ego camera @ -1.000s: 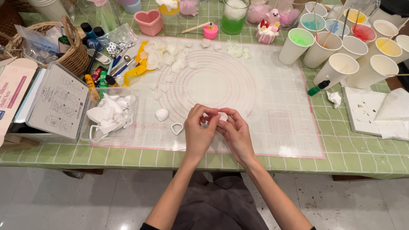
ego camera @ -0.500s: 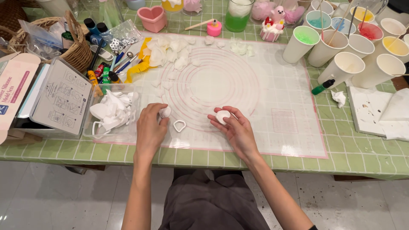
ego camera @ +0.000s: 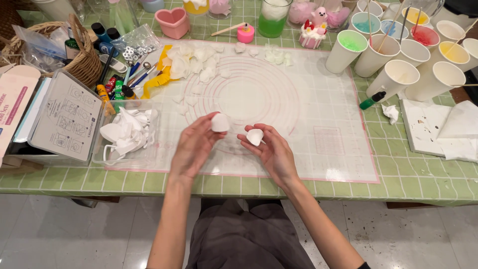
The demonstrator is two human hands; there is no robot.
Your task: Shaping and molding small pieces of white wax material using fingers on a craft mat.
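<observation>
The fingers of the left hand (ego camera: 195, 144) pinch a small white clay piece (ego camera: 219, 122), raised above the translucent mat (ego camera: 318, 114) on the green-tiled bench (ego camera: 413, 179). Just to the right of it, the right hand (ego camera: 271, 152) lies palm up, its fingers loosely curled around a second white clay petal (ego camera: 255, 136); the two pieces are near but apart. Left of the left fingers stands a clear tray (ego camera: 128, 133) heaped with white cutouts, and beyond it a grey box lid (ego camera: 62, 117) printed with diagrams and a pink-and-white carton (ego camera: 14, 99). Far up and right of the right fingers cluster about ten white paper cups (ego camera: 396, 74), some holding coloured paste. A pink heart-shaped bowl (ego camera: 172, 22) sits above the left fingers.
</observation>
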